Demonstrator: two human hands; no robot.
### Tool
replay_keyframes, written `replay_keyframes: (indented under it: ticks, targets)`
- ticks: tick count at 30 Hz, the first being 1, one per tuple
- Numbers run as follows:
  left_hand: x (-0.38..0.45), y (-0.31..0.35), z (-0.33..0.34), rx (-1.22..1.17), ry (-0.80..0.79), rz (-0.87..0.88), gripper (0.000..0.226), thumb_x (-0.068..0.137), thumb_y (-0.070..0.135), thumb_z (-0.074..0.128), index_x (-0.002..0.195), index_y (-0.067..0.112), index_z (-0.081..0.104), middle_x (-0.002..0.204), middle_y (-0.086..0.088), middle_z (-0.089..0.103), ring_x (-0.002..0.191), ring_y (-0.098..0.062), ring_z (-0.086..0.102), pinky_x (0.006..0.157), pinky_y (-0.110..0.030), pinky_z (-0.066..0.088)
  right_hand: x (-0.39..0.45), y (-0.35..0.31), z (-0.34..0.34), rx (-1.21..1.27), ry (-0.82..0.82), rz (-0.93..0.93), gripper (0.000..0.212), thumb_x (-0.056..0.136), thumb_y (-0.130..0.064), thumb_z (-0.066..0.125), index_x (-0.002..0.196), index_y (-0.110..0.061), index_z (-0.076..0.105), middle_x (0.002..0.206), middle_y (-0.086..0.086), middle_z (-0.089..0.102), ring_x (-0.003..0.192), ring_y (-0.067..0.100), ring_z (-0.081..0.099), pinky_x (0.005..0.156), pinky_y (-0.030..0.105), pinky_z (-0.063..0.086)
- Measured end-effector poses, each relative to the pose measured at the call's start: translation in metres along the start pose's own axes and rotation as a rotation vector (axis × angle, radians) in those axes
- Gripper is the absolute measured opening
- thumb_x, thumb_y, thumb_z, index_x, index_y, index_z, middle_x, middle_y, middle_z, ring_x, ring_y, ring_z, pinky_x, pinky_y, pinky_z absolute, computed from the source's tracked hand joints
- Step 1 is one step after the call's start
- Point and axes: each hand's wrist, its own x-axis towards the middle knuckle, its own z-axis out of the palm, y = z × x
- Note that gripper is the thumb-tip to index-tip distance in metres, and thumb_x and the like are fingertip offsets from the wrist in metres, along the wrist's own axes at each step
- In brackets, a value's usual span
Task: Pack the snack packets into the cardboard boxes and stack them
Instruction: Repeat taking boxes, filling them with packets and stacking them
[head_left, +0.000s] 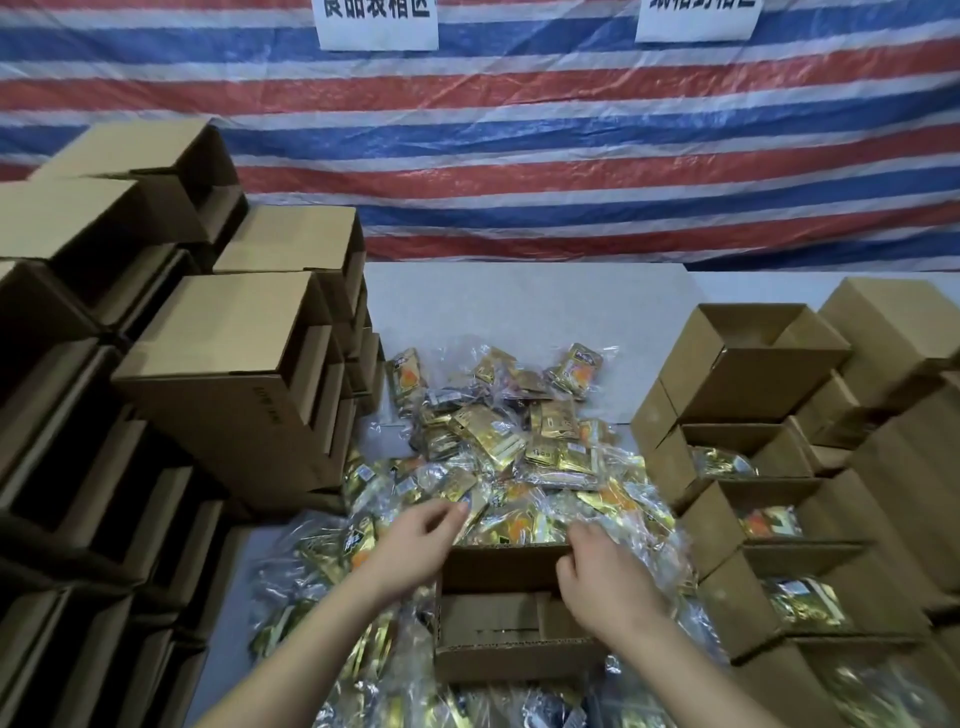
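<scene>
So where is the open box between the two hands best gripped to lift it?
Probably by the two short side walls of the open box, one hand from each side. Its top is open and upright, it looks empty, and snack packets crowd its far wall.

Two bare hands, the left hand (415, 540) and the right hand (602, 577), reach over one open brown cardboard box (498, 631) at the near centre. A loose heap of gold foil snack packets in clear wrap (498, 441) is too many to count. Four open cardboard boxes holding packets (727, 457) step down the right. Closed cardboard boxes (218, 353) stacked left are too many to count. Two white paper signs (376, 26) hang on one red, white and blue striped tarpaulin (571, 156).
</scene>
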Motion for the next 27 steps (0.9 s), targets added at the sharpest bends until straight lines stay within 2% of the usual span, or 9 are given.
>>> replay_keyframes:
  ticks: [3,6,9,14,17,21,23,25,27]
  targets:
    - [0.048,-0.002,-0.01,0.13,0.16,-0.074,0.033,0.098,0.047,0.051,0.113,0.021,0.062,0.104,0.001,0.068,0.093,-0.018,0.065,0.074,-0.031,0.052,0.002,0.002,0.0,-0.001,0.002,-0.007,0.027,0.099,-0.026,0.038,0.12,-0.019,0.054,0.11,-0.004,0.054,0.086,0.013,0.059,0.073,0.03,0.054]
    - [0.096,-0.01,-0.003,0.305,-0.012,-0.22,0.075,0.092,0.05,0.06,0.15,0.012,0.031,0.135,-0.008,0.055,0.098,-0.016,0.061,0.069,-0.023,0.045,0.005,0.003,-0.002,0.017,0.022,0.001,0.027,0.098,-0.027,0.039,0.12,-0.022,0.055,0.109,-0.006,0.054,0.086,0.01,0.058,0.074,0.028,0.053]
    - [0.12,-0.03,0.014,0.405,-0.184,-0.307,0.098,0.079,0.048,0.076,0.153,0.018,0.019,0.124,-0.003,0.054,0.086,-0.012,0.06,0.06,-0.018,0.045,0.008,0.005,-0.006,0.014,0.033,0.02,0.025,0.098,-0.027,0.039,0.116,-0.022,0.056,0.107,-0.007,0.054,0.084,0.01,0.057,0.073,0.031,0.053]
    - [0.129,-0.057,0.038,0.645,-0.094,-0.228,0.093,0.068,0.053,0.082,0.144,0.026,0.034,0.123,-0.003,0.058,0.104,-0.02,0.058,0.093,-0.037,0.052,0.012,0.009,-0.005,0.035,0.009,0.04,0.026,0.099,-0.025,0.039,0.121,-0.018,0.053,0.111,-0.004,0.052,0.087,0.014,0.058,0.077,0.033,0.053]
    - [0.13,-0.06,0.037,0.494,-0.029,-0.27,0.084,0.07,0.044,0.082,0.139,0.024,0.039,0.117,-0.001,0.056,0.099,-0.02,0.058,0.083,-0.035,0.055,0.012,0.011,0.0,0.059,0.014,0.04,0.026,0.1,-0.026,0.039,0.121,-0.019,0.053,0.108,-0.006,0.05,0.084,0.01,0.056,0.074,0.029,0.05]
    - [0.121,-0.072,0.029,0.14,0.101,-0.434,0.069,0.083,0.032,0.074,0.138,0.012,0.038,0.098,-0.006,0.061,0.077,-0.019,0.065,0.061,-0.033,0.059,0.012,0.01,0.002,0.087,0.005,0.054,0.017,0.098,-0.026,0.036,0.104,-0.022,0.052,0.097,-0.007,0.05,0.08,0.008,0.055,0.076,0.034,0.053]
    - [0.116,-0.078,0.024,0.044,0.115,-0.481,0.078,0.086,0.03,0.071,0.148,0.01,0.03,0.113,-0.013,0.06,0.078,-0.02,0.065,0.062,-0.033,0.06,0.013,0.007,0.003,0.08,-0.009,0.055,0.018,0.098,-0.026,0.036,0.104,-0.021,0.052,0.098,-0.006,0.051,0.082,0.01,0.055,0.077,0.034,0.053]
    - [0.11,-0.08,0.019,-0.002,0.125,-0.462,0.082,0.09,0.034,0.066,0.155,0.016,0.02,0.137,-0.019,0.051,0.09,-0.026,0.066,0.074,-0.038,0.06,0.013,0.005,0.005,0.077,-0.025,0.054,0.02,0.099,-0.026,0.035,0.106,-0.02,0.053,0.1,-0.005,0.052,0.085,0.012,0.056,0.078,0.034,0.052]
    - [0.105,-0.076,0.011,-0.01,0.138,-0.417,0.076,0.093,0.041,0.061,0.155,0.023,0.021,0.128,-0.019,0.057,0.087,-0.026,0.067,0.068,-0.034,0.059,0.014,0.003,0.006,0.09,-0.039,0.064,0.022,0.099,-0.028,0.034,0.108,-0.021,0.053,0.102,-0.006,0.051,0.087,0.013,0.056,0.079,0.035,0.051]
